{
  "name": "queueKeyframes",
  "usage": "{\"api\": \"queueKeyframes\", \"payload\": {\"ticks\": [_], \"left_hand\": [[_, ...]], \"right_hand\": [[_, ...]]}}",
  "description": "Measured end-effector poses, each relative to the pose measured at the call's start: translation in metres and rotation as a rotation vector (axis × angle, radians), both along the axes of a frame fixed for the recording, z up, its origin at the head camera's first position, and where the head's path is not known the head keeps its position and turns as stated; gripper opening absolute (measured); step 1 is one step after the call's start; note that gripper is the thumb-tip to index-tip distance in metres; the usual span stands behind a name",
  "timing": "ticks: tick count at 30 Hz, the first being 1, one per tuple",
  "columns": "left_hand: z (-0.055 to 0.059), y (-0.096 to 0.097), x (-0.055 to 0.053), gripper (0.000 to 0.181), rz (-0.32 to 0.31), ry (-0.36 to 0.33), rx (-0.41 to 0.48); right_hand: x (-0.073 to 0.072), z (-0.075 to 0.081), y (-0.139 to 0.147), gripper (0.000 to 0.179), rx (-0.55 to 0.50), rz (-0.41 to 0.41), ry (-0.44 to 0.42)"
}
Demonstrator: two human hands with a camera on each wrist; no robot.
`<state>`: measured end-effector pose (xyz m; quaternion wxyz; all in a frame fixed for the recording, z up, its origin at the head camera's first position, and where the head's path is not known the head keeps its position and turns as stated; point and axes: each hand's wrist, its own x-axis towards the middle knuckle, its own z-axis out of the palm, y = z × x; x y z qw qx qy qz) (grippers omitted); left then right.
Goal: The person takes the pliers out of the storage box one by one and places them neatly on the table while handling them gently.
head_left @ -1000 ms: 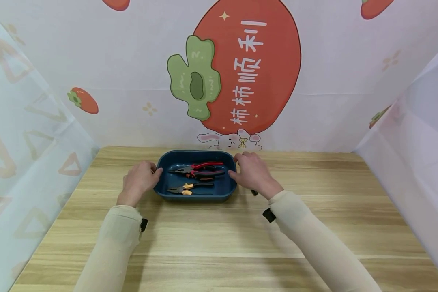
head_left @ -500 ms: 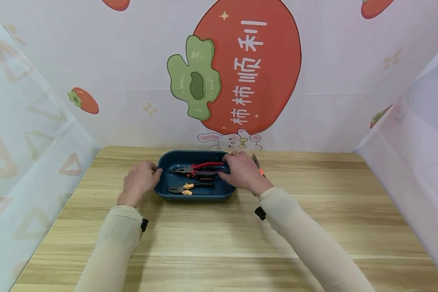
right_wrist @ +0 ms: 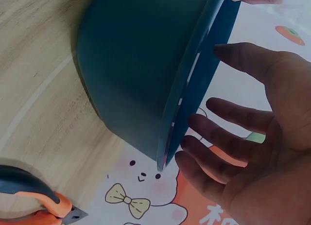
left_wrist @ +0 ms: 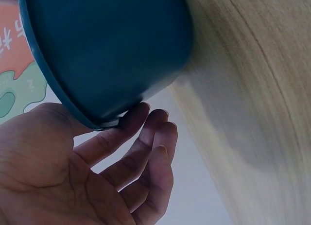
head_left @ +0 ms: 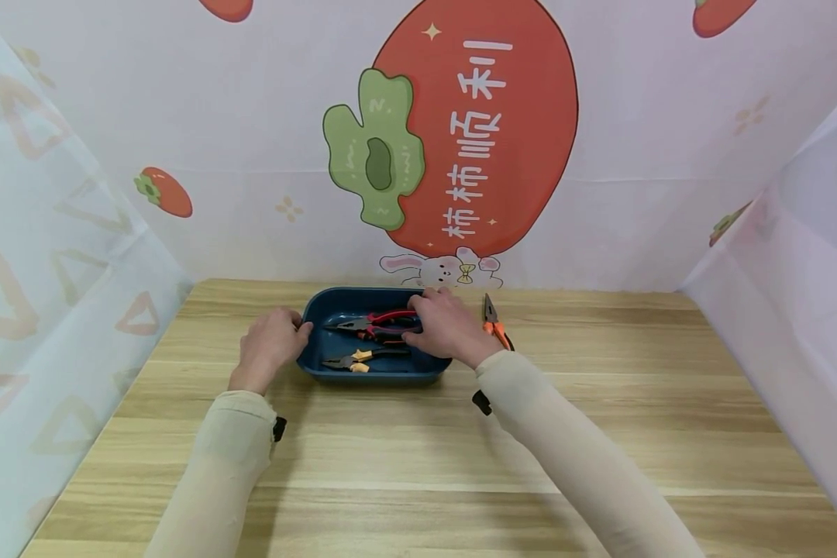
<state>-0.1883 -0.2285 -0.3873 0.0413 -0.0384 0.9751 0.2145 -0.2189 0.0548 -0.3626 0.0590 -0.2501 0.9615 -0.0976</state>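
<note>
A dark blue rectangular basin (head_left: 373,377) sits at the back of the table. My left hand (head_left: 272,349) pinches its left rim, thumb on top and fingers outside, as the left wrist view shows. Over the right end hovers my right hand (head_left: 446,325), fingers spread and holding nothing in the right wrist view. Inside lie red-handled pliers (head_left: 363,323), with their handle ends partly behind the right hand. A black and orange handle (head_left: 390,339) shows beneath them. Nearer the front wall lie yellow and black pliers (head_left: 356,359).
Orange-handled long-nose pliers (head_left: 490,314) lie on the wooden table (head_left: 404,465), right of the basin and partly behind the right wrist. A printed cloth wall (head_left: 621,225) rises directly behind the table, with hanging cloth (head_left: 809,310) at both sides.
My right hand has moved left from the basin's right rim to above its inside, uncovering the orange-handled pliers on the table. My left hand has stayed on the left rim.
</note>
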Motion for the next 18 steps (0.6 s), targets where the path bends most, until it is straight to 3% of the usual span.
{"api": "queueKeyframes", "payload": {"ticks": [18], "left_hand": [[0.001, 0.001, 0.000, 0.034, 0.003, -0.018, 0.004]], "right_hand": [[-0.010, -0.007, -0.021, 0.059, 0.027, 0.044, -0.053]]}}
